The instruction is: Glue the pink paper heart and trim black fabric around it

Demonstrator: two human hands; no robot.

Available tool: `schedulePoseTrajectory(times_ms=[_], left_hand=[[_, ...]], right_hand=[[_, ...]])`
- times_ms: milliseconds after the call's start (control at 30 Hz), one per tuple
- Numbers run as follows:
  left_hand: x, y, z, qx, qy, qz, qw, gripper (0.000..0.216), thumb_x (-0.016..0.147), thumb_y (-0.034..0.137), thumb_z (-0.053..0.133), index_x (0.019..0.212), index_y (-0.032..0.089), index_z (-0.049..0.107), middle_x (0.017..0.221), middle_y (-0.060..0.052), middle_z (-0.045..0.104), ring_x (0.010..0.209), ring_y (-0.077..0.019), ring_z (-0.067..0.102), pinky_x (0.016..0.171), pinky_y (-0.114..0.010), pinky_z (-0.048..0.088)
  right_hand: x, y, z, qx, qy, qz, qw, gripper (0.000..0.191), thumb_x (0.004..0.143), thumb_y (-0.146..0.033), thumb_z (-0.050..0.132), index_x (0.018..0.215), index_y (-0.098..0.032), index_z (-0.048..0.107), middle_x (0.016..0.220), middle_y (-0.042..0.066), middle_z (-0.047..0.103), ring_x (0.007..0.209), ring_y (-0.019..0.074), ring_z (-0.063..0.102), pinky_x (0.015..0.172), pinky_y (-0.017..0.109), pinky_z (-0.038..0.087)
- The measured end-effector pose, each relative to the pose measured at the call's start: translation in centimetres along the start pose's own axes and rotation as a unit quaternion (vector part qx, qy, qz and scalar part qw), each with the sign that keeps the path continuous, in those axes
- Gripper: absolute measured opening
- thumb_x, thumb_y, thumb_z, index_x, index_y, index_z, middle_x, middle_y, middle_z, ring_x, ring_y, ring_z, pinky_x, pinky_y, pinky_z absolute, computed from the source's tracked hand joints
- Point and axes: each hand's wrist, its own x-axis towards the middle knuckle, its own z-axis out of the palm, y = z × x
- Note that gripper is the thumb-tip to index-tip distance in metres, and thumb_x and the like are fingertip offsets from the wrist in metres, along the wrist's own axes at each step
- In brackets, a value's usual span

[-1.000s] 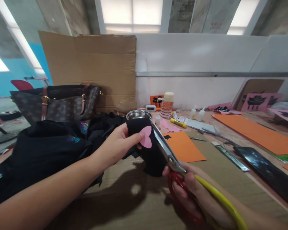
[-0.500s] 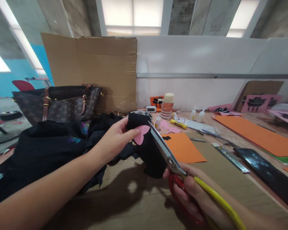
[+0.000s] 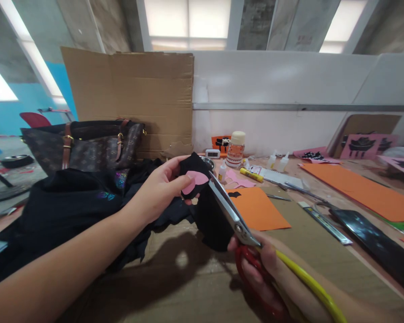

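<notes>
1 pink, 2-lobed paper shape (image 3: pixel 197 180) is turning clockwise from its earlier angle mid-frame; the left hand (image 3: pixel 164 185) is pinching it onto a soft black sheet (image 3: pixel 213 229), apparently realigning 1 lobe with red-and-yellow-handled steel scissors (image 3: pixel 241 229), whose handles the right hand (image 3: pixel 268 258) is gripping.

The pinkish table (image 3: pixel 325 189) carries a brown board (image 3: pixel 316 260) at near side, a crumpled black garment (image 3: pixel 60 202) at left, a cream-lidded jar (image 3: pixel 236 152) at far middle, and stacked orange-and-green sheets (image 3: pixel 360 188) at right.
</notes>
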Motion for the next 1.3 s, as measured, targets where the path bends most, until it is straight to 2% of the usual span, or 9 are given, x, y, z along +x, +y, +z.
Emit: schedulePoseTrajectory(times_ms=[167, 300, 467, 600, 767, 1000, 1200, 1300], left_hand=[[-0.3, 0.6, 0.4, 0.02, 0.006, -0.019, 1.0, 0.045, 0.084, 0.023, 0.079, 0.127, 0.022, 0.067, 0.09, -0.001, 0.076, 0.059, -0.0141, 0.069, 0.046, -0.021, 0.055], [-0.4, 0.8, 0.5, 0.028, -0.02, -0.023, 0.999, 0.049, 0.082, 0.025, 0.08, 0.129, 0.022, 0.067, 0.082, 0.0, 0.075, 0.055, -0.0142, 0.067, 0.045, -0.021, 0.054], [-0.5, 1.0, 0.7, 0.038, -0.026, -0.029, 0.999, 0.048, 0.079, 0.025, 0.083, 0.125, 0.02, 0.067, 0.078, 0.001, 0.072, 0.052, -0.0124, 0.062, 0.043, -0.021, 0.054], [-0.5, 1.1, 0.7, 0.04, -0.028, -0.033, 0.998, 0.048, 0.079, 0.025, 0.083, 0.124, 0.019, 0.067, 0.077, 0.001, 0.071, 0.051, -0.0111, 0.059, 0.044, -0.021, 0.055], [-0.4, 1.1, 0.4, 0.046, -0.028, -0.035, 0.998, 0.047, 0.079, 0.026, 0.083, 0.123, 0.019, 0.067, 0.08, 0.0, 0.073, 0.052, -0.0107, 0.058, 0.043, -0.02, 0.053], [0.0, 0.8, 0.0, 0.053, -0.024, -0.026, 0.998, 0.05, 0.081, 0.027, 0.082, 0.129, 0.021, 0.067, 0.082, 0.0, 0.073, 0.054, -0.0113, 0.062, 0.045, -0.02, 0.054], [0.1, 1.1, 0.1, 0.032, -0.023, -0.027, 0.999, 0.045, 0.083, 0.026, 0.081, 0.126, 0.025, 0.07, 0.095, -0.001, 0.074, 0.061, -0.0115, 0.066, 0.047, -0.019, 0.053], [0.0, 0.9, 0.6, -0.031, 0.005, -0.041, 0.999, 0.037, 0.08, 0.024, 0.084, 0.115, 0.021, 0.072, 0.1, -0.002, 0.074, 0.072, -0.0124, 0.069, 0.06, -0.02, 0.058]], right_hand=[[0.3, 0.6, -0.3, -0.005, -0.006, -0.034, 0.999, 0.072, 0.089, -0.084, 0.052, 0.12, -0.02, 0.058, 0.066, -0.006, 0.049, 0.044, 0.0065, 0.034, 0.041, 0.02, 0.028], [0.4, 1.1, -0.6, 0.009, -0.031, -0.077, 0.997, 0.062, 0.098, -0.075, 0.044, 0.122, -0.02, 0.057, 0.066, -0.006, 0.051, 0.043, 0.0058, 0.036, 0.041, 0.019, 0.03], [0.3, 1.0, -0.5, 0.013, -0.019, -0.047, 0.999, 0.06, 0.099, -0.074, 0.046, 0.121, -0.019, 0.058, 0.067, -0.006, 0.049, 0.045, 0.006, 0.036, 0.044, 0.02, 0.032], [0.0, 0.2, -0.1, -0.008, -0.008, -0.026, 1.0, 0.068, 0.092, -0.081, 0.05, 0.12, -0.019, 0.057, 0.067, -0.006, 0.046, 0.046, 0.0066, 0.033, 0.042, 0.021, 0.027], [-0.2, -0.7, 0.2, -0.033, -0.014, -0.025, 0.999, 0.073, 0.09, -0.083, 0.049, 0.122, -0.018, 0.055, 0.064, -0.007, 0.043, 0.045, 0.0069, 0.032, 0.041, 0.02, 0.027], [-0.2, -0.1, -0.2, -0.055, -0.03, -0.087, 0.994, 0.062, 0.099, -0.074, 0.044, 0.124, -0.018, 0.057, 0.059, -0.009, 0.043, 0.039, 0.0041, 0.029, 0.038, 0.016, 0.025], [-0.2, 0.6, -0.6, -0.054, -0.025, -0.07, 0.996, 0.064, 0.099, -0.074, 0.046, 0.127, -0.018, 0.056, 0.063, -0.008, 0.045, 0.041, 0.0039, 0.03, 0.039, 0.016, 0.025], [-0.2, 0.6, -0.6, -0.055, -0.027, -0.08, 0.995, 0.063, 0.1, -0.072, 0.044, 0.129, -0.017, 0.054, 0.065, -0.008, 0.045, 0.041, 0.0041, 0.03, 0.039, 0.016, 0.025]])
